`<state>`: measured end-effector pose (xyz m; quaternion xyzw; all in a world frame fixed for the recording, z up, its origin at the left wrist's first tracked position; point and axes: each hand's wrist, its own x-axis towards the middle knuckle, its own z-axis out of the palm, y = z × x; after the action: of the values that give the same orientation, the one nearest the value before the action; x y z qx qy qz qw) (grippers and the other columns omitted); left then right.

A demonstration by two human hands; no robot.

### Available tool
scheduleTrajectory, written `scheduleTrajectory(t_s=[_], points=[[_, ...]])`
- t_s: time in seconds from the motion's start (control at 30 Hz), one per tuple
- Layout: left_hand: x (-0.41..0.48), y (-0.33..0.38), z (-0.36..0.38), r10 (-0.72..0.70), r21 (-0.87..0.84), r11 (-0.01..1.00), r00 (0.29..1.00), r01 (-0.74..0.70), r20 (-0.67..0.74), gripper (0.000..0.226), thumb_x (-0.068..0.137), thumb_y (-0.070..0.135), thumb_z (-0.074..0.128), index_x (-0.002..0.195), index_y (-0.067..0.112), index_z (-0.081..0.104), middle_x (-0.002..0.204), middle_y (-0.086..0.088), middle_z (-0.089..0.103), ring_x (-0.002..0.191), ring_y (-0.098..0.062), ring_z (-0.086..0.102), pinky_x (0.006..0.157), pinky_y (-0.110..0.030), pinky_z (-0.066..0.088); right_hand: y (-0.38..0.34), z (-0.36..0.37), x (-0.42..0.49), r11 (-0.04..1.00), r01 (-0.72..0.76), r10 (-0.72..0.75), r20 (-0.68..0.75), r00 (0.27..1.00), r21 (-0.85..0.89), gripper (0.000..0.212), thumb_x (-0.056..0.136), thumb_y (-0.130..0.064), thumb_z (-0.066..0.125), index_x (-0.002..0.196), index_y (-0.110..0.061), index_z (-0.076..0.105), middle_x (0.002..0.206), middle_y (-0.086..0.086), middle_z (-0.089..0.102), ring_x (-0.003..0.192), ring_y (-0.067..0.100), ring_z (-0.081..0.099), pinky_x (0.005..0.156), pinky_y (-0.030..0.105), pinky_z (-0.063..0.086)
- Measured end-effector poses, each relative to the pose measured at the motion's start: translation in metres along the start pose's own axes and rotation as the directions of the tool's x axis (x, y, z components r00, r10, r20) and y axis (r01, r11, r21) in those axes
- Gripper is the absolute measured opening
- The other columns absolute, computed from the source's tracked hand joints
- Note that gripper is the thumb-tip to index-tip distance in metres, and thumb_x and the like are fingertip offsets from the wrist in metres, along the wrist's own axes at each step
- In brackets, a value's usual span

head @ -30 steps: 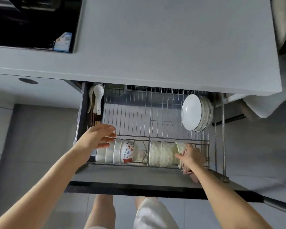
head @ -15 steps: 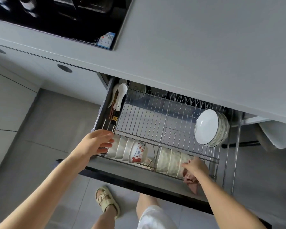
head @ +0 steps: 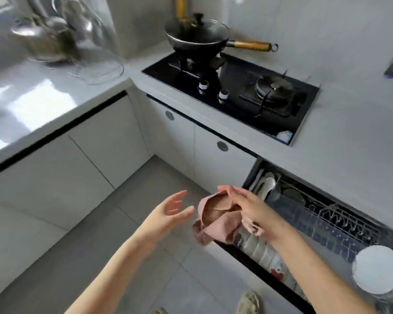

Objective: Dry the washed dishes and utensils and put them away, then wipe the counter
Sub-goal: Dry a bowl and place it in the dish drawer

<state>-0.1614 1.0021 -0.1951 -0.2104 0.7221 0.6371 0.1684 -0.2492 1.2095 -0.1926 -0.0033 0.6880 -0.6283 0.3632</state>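
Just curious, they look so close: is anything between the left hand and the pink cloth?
Nothing: the head view shows a bare gap between the left hand and the pink cloth.

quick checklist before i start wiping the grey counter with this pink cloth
1. Cloth in hand: ok. The right hand grips the crumpled pink cloth.
2. Other hand free: ok. The left hand is open and holds nothing.
3. Pull-out wire dish drawer closed: not ok. It stands open, with the round white plate racked inside.
4. Grey counter wet or dry: cannot tell, the picture is blurred.
5. Burner under the lidded black wok off: cannot tell.
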Motion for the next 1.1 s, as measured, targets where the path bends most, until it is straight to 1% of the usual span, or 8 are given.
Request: scheduleTrajectory(t_s=[0.1, 0.23, 0.3, 0.43, 0.57, 0.7, 0.9, 1.1], points=[[-0.028, -0.005, -0.064, 0.084, -0.164, 0.982, 0.996, -0.090, -0.041, 0.059, 0.066, 0.039, 0.072, 0.122, 0.031, 0.057, 0.108, -0.001, 0.069, 0.096, -0.014, 0.067, 0.082, -0.025, 0.051, -0.034, 0.086, 0.027, 0.998, 0.062, -0.065, 0.264, 0.962, 0.017, 0.050, 0.078, -0.051, 0.071, 0.122, -0.028, 0.060, 0.120, 0.019, 0.062, 0.097, 0.062, 0.047, 0.075, 0.054, 0.043], [-0.056, -0.014, -0.149, 0.123, -0.255, 0.935, 0.899, -0.246, -0.420, 0.027, 0.078, 0.011, 0.071, 0.102, 0.021, 0.066, 0.081, -0.002, 0.072, 0.073, -0.016, 0.066, 0.067, -0.030, 0.050, -0.068, 0.185, 0.064, 0.988, 0.152, -0.144, 0.231, 0.962, -0.018, 0.032, 0.089, -0.004, 0.060, 0.120, -0.009, 0.056, 0.106, 0.013, 0.063, 0.081, 0.016, 0.065, 0.068, 0.018, 0.054], [-0.063, -0.014, -0.186, 0.140, -0.219, 0.924, 0.809, -0.314, -0.571, 0.015, 0.083, 0.006, 0.066, 0.090, 0.020, 0.065, 0.073, 0.000, 0.070, 0.066, -0.012, 0.063, 0.060, -0.026, 0.048, -0.071, 0.233, 0.085, 0.979, 0.172, -0.148, 0.197, 0.969, -0.112, 0.018, 0.094, -0.013, 0.057, 0.111, -0.009, 0.062, 0.096, 0.008, 0.067, 0.062, 0.009, 0.063, 0.045, 0.017, 0.047], [-0.063, -0.011, -0.254, 0.097, -0.200, 0.910, 0.657, -0.363, -0.747, 0.003, 0.085, 0.016, 0.065, 0.086, 0.018, 0.063, 0.074, -0.006, 0.072, 0.065, -0.016, 0.065, 0.063, -0.033, 0.050, -0.089, 0.324, 0.118, 0.996, 0.081, -0.064, 0.314, 0.947, -0.041, 0.043, 0.096, -0.052, 0.040, 0.110, -0.021, 0.066, 0.101, 0.002, 0.074, 0.095, 0.018, 0.070, 0.078, 0.037, 0.057], [-0.059, -0.001, -0.315, 0.079, -0.246, 0.904, 0.703, -0.349, -0.706, 0.012, 0.084, 0.029, 0.068, 0.093, 0.022, 0.069, 0.086, -0.005, 0.075, 0.078, -0.020, 0.069, 0.064, -0.032, 0.052, -0.115, 0.404, 0.162, 0.991, 0.100, -0.130, 0.494, 0.860, 0.087, 0.075, 0.076, -0.067, 0.059, 0.133, -0.019, 0.046, 0.106, 0.006, 0.071, 0.088, 0.022, 0.071, 0.072, 0.043, 0.057], [-0.044, 0.007, -0.387, 0.155, -0.255, 0.897, 0.796, -0.361, -0.585, 0.020, 0.087, 0.015, 0.062, 0.104, 0.020, 0.071, 0.091, 0.002, 0.073, 0.077, -0.002, 0.066, 0.061, -0.009, 0.042, -0.145, 0.473, 0.224, 0.972, 0.007, -0.132, 0.517, 0.846, 0.237, 0.048, 0.082, -0.030, 0.065, 0.125, -0.017, 0.050, 0.095, 0.008, 0.072, 0.080, 0.021, 0.071, 0.067, 0.039, 0.056], [0.007, -0.011, -0.531, -0.215, -0.495, 0.773, 0.570, -0.398, -0.793, 0.008, 0.090, 0.007, 0.056, 0.091, 0.005, 0.064, 0.088, -0.014, 0.065, 0.083, -0.025, 0.062, 0.079, -0.033, 0.053, -0.207, 0.541, 0.334, 0.992, 0.007, -0.075, 0.555, 0.829, 0.124, 0.031, 0.090, -0.004, 0.058, 0.119, -0.006, 0.047, 0.093, 0.013, 0.067, 0.077, 0.029, 0.069, 0.061, 0.038, 0.057], [0.080, -0.055, -0.636, -0.589, -0.719, 0.615, 0.417, -0.324, -0.692, 0.021, 0.094, 0.017, 0.053, 0.108, 0.003, 0.046, 0.090, -0.015, 0.049, 0.087, -0.031, 0.057, 0.076, -0.036, 0.054, -0.257, 0.589, 0.419, 0.987, 0.159, -0.114, 0.565, 0.817, -0.031, 0.043, 0.081, 0.002, 0.068, 0.116, -0.008, 0.045, 0.093, 0.010, 0.067, 0.070, 0.027, 0.068, 0.056, 0.031, 0.054]])
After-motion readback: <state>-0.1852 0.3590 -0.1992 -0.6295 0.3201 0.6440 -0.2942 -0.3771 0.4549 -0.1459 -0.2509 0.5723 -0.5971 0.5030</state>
